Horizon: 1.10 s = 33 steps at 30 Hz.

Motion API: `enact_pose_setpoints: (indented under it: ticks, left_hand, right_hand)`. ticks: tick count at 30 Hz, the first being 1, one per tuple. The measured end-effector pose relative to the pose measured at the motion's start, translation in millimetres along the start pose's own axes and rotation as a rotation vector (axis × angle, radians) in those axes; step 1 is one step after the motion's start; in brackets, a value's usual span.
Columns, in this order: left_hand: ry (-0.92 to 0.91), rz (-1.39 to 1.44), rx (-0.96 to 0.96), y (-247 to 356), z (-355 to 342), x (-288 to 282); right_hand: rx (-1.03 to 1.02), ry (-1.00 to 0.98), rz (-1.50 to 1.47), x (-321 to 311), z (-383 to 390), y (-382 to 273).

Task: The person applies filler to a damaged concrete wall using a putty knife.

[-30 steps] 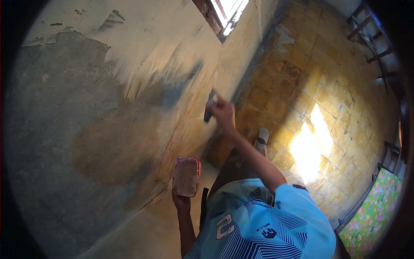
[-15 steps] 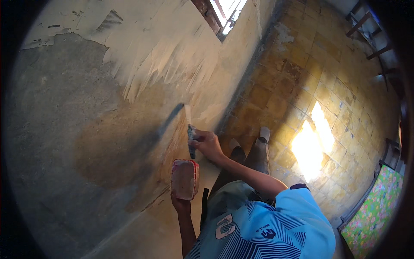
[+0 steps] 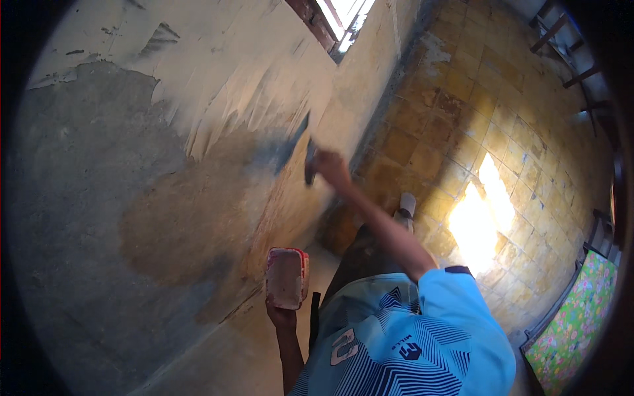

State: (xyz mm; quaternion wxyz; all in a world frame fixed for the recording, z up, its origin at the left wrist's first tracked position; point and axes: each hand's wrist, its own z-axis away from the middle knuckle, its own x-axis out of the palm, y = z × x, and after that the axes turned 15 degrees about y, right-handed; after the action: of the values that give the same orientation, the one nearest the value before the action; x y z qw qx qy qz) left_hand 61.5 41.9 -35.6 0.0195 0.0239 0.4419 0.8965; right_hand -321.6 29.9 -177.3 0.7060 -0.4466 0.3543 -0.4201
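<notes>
In my left hand (image 3: 282, 318) is a small rectangular tub (image 3: 286, 280) with a red rim, held from its near end. Pale, smooth paste shows inside it. My right hand (image 3: 332, 169) is closed around the dark handle of a putty knife (image 3: 310, 165), and is slightly blurred. The blade end points up toward the wall (image 3: 218, 125), beside a dark shadow; whether it touches the surface I cannot tell. Pale streaked coating covers the upper wall, while grey and brownish bare patches lie lower and to the left.
A window (image 3: 340, 26) with a wooden frame opens in the wall at the top. Yellowish floor tiles (image 3: 456, 138) run along the right, with a bright sunlit patch. Dark wooden furniture (image 3: 550, 33) stands at the far right, and a green flowered cloth (image 3: 574, 323) at the lower right.
My right hand has swung up and slightly right along the wall with the putty knife. The tub in my left hand has barely moved.
</notes>
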Motion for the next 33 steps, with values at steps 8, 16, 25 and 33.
enact_pose_setpoints:
  ticks: [8, 16, 25, 33]
  left_hand:
    - [-0.034, 0.138, -0.051, 4, -2, -1]
    - [-0.031, 0.089, -0.033, -1, -3, -7]
    - [-0.02, 0.113, -0.032, 9, 3, 11]
    - [-0.037, 0.126, -0.058, -2, -4, 8]
  right_hand:
    - [0.058, 0.074, -0.219, -34, 1, -11]
    - [-0.01, 0.108, -0.353, -24, -58, -47]
    - [-0.074, 0.07, -0.156, -21, 56, -44]
    - [-0.221, 0.176, -0.126, -45, -76, -52]
